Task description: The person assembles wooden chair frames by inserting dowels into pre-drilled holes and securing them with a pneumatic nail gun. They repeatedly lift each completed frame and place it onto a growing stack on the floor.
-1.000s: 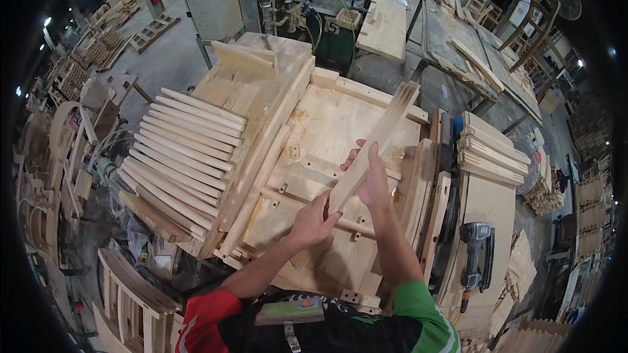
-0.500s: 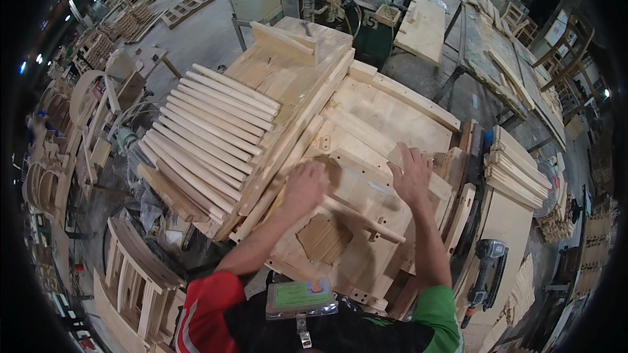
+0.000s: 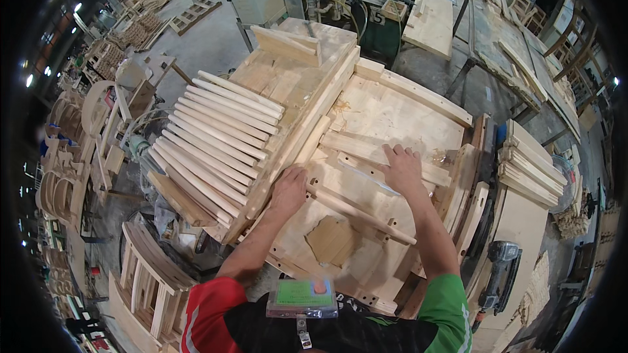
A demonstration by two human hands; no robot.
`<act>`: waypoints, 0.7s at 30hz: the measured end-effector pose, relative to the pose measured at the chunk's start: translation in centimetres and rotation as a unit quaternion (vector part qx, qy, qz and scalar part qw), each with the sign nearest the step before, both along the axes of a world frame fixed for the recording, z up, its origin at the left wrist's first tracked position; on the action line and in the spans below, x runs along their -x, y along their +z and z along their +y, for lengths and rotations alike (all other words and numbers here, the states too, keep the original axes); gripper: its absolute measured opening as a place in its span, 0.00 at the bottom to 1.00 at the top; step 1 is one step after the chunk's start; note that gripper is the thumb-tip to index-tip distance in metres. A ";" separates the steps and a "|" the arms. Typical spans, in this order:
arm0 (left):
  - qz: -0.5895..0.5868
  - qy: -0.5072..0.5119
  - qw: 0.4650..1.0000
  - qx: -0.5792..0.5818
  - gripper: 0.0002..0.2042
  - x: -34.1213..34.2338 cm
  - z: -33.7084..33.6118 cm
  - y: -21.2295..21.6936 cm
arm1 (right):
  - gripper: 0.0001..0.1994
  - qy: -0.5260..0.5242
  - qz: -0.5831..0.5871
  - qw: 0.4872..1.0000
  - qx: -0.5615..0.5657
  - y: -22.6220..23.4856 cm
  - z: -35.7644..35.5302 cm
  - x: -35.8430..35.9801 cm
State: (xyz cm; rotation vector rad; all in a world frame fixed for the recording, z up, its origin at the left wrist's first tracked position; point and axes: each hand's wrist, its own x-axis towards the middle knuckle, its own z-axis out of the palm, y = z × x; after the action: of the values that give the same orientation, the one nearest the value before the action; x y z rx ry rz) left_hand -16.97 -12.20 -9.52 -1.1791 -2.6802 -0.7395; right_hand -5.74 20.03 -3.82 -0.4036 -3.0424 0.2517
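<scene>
My left hand (image 3: 288, 189) is curled over the near end of a round wooden rail (image 3: 366, 217) that lies slanting across the plywood jig board (image 3: 392, 108). My right hand (image 3: 402, 167) lies flat with fingers spread on a flat wooden slat (image 3: 356, 149) further back on the same board. A small irregular plywood patch (image 3: 333, 238) sits just in front of the rail. To the left of my left hand, beyond an upright wooden divider (image 3: 307, 134), lies a row of several curved pale slats (image 3: 216, 137).
A nail gun (image 3: 500, 274) rests at the lower right beside stacked slats (image 3: 530, 163). Curved chair frames (image 3: 150, 274) stand at the lower left. A green machine (image 3: 376, 19) and a bench with a board (image 3: 428, 19) are behind the jig.
A second ago my right hand held a long slat raised over the jig. Now wood lies flat on the board, and both hands are down on the pieces.
</scene>
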 end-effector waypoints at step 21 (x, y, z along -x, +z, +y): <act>0.046 -0.024 0.998 0.044 0.13 -0.1 0.5 0.6 | 0.21 -0.069 0.144 0.975 0.154 -6.6 -0.4 -0.1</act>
State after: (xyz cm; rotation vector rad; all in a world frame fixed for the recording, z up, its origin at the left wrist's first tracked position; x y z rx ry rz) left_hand -16.90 -11.67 -8.90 -1.2684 -2.6421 -0.5642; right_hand -5.62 19.59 -10.40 -0.5387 -2.6791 0.7097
